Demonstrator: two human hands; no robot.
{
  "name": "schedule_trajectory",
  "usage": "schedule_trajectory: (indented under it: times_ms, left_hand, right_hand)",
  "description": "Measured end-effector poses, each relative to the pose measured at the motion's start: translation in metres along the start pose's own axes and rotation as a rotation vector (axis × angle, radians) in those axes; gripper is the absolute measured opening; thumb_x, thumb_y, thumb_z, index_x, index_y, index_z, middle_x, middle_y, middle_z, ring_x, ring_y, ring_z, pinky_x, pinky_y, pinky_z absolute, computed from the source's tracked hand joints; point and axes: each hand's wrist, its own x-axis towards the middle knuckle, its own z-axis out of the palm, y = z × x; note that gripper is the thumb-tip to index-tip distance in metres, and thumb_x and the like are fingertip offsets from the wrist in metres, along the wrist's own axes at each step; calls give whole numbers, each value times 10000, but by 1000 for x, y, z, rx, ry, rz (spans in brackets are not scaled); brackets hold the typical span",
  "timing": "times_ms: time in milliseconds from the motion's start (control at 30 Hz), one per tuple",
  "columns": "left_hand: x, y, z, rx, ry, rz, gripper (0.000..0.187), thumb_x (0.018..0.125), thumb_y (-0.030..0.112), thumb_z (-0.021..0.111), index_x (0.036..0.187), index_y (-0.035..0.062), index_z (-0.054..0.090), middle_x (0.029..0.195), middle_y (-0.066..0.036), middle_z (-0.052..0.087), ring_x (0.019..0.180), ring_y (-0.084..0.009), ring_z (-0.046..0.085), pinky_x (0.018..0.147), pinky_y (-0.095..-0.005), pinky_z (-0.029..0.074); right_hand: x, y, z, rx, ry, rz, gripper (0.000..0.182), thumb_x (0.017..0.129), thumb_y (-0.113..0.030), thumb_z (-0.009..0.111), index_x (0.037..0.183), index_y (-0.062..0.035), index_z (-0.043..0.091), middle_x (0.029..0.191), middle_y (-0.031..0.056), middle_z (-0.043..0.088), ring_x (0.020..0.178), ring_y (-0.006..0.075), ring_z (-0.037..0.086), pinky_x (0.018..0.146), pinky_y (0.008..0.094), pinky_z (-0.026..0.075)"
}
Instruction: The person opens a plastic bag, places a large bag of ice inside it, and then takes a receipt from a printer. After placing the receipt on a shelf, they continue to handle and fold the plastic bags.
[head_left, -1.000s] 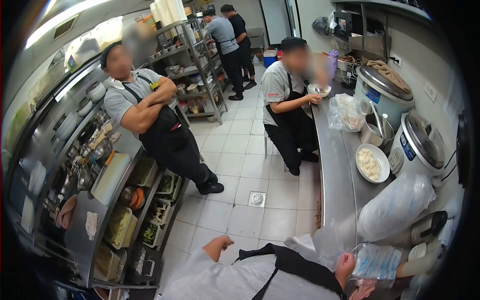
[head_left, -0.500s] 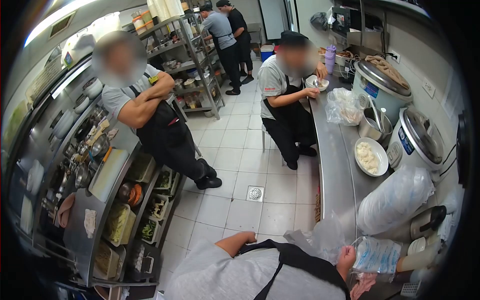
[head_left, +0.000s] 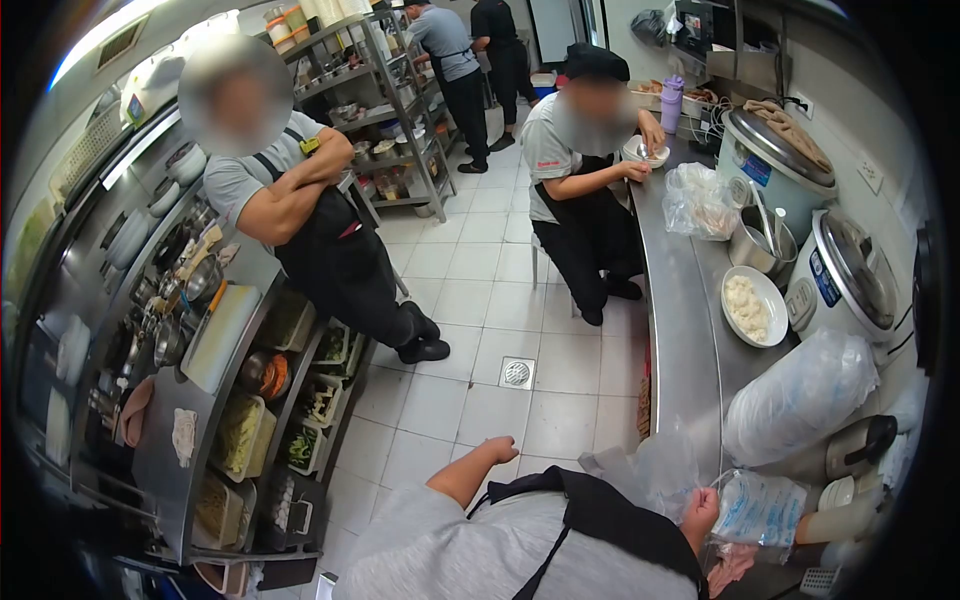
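My left hand (head_left: 499, 449) is closed and held out in front of me over the tiled floor, with nothing visible in it. At the counter's near end, my right hand (head_left: 701, 508) is also closed, its fingers curled. A crumpled clear plastic bag (head_left: 660, 470) lies against its left side. Whether the fingers grip the bag is hidden. Just right of that hand is a clear pack with blue print (head_left: 760, 508), and below it a pink cloth (head_left: 733, 568).
Along the steel counter (head_left: 685, 320) stand a bowl of white food (head_left: 748, 306), rice cookers (head_left: 845, 270) and a tall stack in plastic wrap (head_left: 800, 395). One person (head_left: 320, 220) stands with crossed arms; another (head_left: 580, 190) sits over a bowl. Shelves (head_left: 240, 430) of ingredients line the left.
My left hand has moved forward, away from my chest. My right hand stays by the plastic bag, still closed. The view has shifted slightly.
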Motion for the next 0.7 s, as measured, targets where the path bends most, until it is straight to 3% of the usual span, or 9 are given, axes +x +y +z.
schedule_trajectory:
  times_ms: [67, 200, 333, 433, 467, 533, 633, 700]
  left_hand:
    - [-2, -3, 9, 71, -29, 21, 494, 743, 323, 484, 1120, 6, 446, 1038, -204, 522, 955, -300, 515, 816, -356, 405]
    - [-32, 13, 9, -119, -248, -131, 508, 738, 330, 497, 1131, 13, 443, 1047, -202, 519, 965, -299, 513, 817, -355, 402]
    - [-21, -2, 24, 62, -175, 36, 512, 735, 351, 507, 1121, 18, 454, 1047, -189, 522, 986, -307, 496, 836, -364, 390]
    - [-5, -1, 15, 20, -68, 123, 489, 738, 349, 507, 1100, 22, 470, 1052, -186, 520, 993, -313, 488, 849, -366, 382]
    - [-3, 6, 7, -56, 50, 170, 451, 747, 334, 501, 1079, 29, 483, 1045, -190, 521, 988, -316, 491, 846, -366, 382]
    - [2, 30, -15, -167, 218, 336, 450, 746, 333, 483, 1072, 22, 479, 988, -183, 548, 924, -317, 520, 808, -366, 405]
    - [-55, 118, -85, -365, 232, 438, 384, 767, 269, 492, 1059, 20, 483, 955, -168, 550, 832, -279, 543, 742, -346, 430]
    - [-79, 165, -107, -478, 310, 679, 350, 761, 209, 510, 1070, 46, 478, 924, -145, 541, 780, -247, 539, 709, -330, 434]
  right_hand:
    - [0, 3, 1, -9, 6, -11, 134, 722, -104, 556, 691, -5, 471, 614, 116, 460, 562, 250, 454, 535, 327, 373]
    - [0, -3, 0, -4, -15, 25, 135, 725, -109, 557, 695, -7, 474, 624, 114, 466, 568, 256, 458, 538, 328, 374]
    - [0, -5, 0, -9, -5, 39, 136, 723, -114, 561, 695, -11, 476, 616, 108, 464, 568, 247, 460, 537, 321, 375]
    - [1, -6, -2, -46, -14, -10, 135, 717, -114, 563, 690, -14, 477, 605, 109, 461, 561, 240, 460, 532, 315, 375]
    - [2, -5, -2, -24, -23, 21, 133, 714, -114, 564, 692, -14, 479, 604, 109, 461, 554, 240, 458, 530, 316, 375]
    - [3, -1, -1, 17, -47, 82, 131, 708, -114, 567, 696, -13, 483, 600, 110, 462, 542, 241, 454, 525, 317, 375]
    - [12, -5, -5, 197, -104, 95, 120, 697, -109, 564, 703, -8, 499, 598, 113, 470, 529, 243, 454, 518, 315, 378]
    - [24, -40, -12, 73, -185, -58, 106, 689, -106, 565, 716, -15, 520, 615, 117, 494, 546, 246, 480, 522, 317, 392]
